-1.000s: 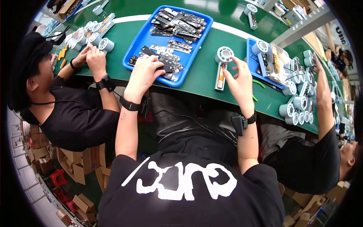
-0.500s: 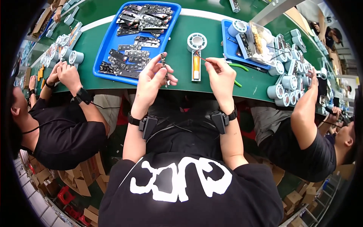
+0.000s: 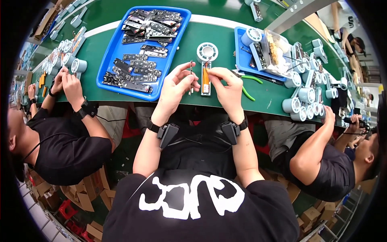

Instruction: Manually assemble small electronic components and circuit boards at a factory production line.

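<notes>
My left hand (image 3: 177,86) is closed on a narrow circuit board (image 3: 191,77), held upright and seen nearly edge-on. Just to its right lies a pale fan-like device (image 3: 207,52), its round slotted head away from me and its open handle (image 3: 206,92) toward me. An orange-yellow battery cell (image 3: 205,82) sits inside that handle. Thin red wires (image 3: 207,63) come out where head and handle meet. My right hand (image 3: 227,86) pinches a wire there, its fingertips over the handle's right edge and partly hiding the wire end.
A blue tray (image 3: 101,74) of many circuit boards stands left. Green-handled pliers (image 3: 252,78) lie right of my right hand. Behind them a smaller blue tray (image 3: 238,60) holds a clear box (image 3: 278,50) and device parts. More pale devices (image 3: 298,97) crowd the right; co-workers sit on both sides.
My right hand has moved left, bringing its fingertips to the device's handle. My left hand has shifted right with the circuit board, closer to the device. The co-worker's hand at right has moved lower.
</notes>
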Available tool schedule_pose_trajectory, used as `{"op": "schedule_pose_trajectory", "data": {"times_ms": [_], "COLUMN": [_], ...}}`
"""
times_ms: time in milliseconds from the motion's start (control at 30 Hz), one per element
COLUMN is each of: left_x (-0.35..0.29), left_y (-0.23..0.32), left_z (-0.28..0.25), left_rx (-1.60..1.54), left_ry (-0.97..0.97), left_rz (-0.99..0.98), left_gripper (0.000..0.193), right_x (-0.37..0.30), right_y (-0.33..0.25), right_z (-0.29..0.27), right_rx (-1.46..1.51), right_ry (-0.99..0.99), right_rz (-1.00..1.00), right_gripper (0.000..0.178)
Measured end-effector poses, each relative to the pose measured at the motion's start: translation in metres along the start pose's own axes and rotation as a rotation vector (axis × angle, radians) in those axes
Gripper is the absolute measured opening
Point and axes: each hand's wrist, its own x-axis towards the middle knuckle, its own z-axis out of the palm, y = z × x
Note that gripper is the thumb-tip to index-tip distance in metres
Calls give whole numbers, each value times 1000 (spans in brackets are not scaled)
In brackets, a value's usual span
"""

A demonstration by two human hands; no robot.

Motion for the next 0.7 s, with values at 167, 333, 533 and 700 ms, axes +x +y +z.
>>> {"op": "schedule_pose_trajectory", "data": {"times_ms": [167, 333, 533, 700], "left_x": [8, 14, 15, 15], "left_y": [0, -8, -8, -9], "left_z": [8, 5, -1, 0], "left_rx": [-33, -111, -224, -208], "left_ry": [22, 1, -100, -141], "left_rz": [2, -13, -16, -57], "left_gripper": [44, 46, 55, 57], "right_x": [15, 27, 16, 15], "right_y": [3, 10, 9, 11], "right_z": [8, 12, 21, 19], "right_rx": [432, 659, 496, 251], "right_ry": [127, 113, 75, -21], "right_rz": [297, 382, 343, 206], "right_gripper": [7, 8, 10, 12]}}
